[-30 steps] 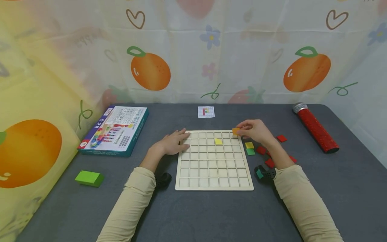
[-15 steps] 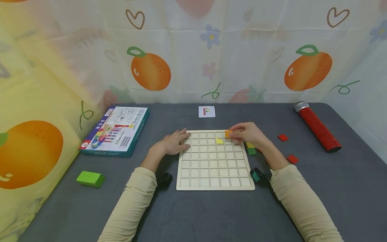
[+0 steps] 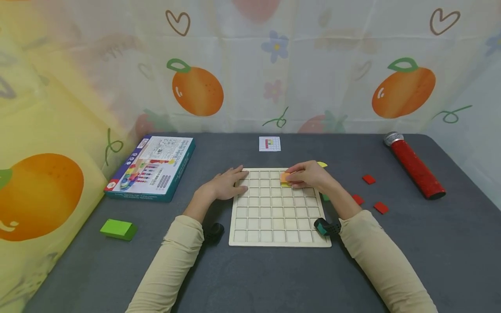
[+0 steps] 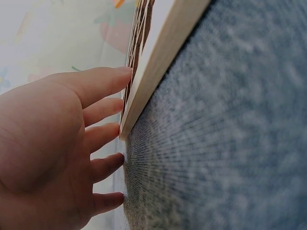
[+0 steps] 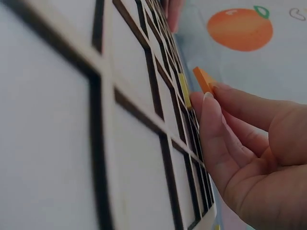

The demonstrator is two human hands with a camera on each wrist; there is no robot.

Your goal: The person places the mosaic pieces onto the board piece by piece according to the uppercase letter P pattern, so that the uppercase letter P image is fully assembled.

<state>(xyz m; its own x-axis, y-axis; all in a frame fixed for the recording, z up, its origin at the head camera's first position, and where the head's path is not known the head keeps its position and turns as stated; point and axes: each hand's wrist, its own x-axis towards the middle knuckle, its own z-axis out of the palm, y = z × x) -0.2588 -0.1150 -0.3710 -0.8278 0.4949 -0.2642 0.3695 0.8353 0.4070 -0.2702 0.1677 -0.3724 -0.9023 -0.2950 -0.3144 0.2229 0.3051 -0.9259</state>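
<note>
Right hand (image 3: 309, 176) pinches an orange tile (image 3: 284, 177) over the grid board (image 3: 274, 217); left hand (image 3: 225, 186) flat; box (image 3: 150, 167) print seems unreadable.

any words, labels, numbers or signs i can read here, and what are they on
No text can be read for certain.
Game box: printed lines and a title along its edge, too small and blurred to read.
Small card: only a grid of coloured squares, no legible writing.
Wooden grid board: blank cells, no markings.
Red tube: no label visible.
Curtain backdrop: pictures only.
</note>
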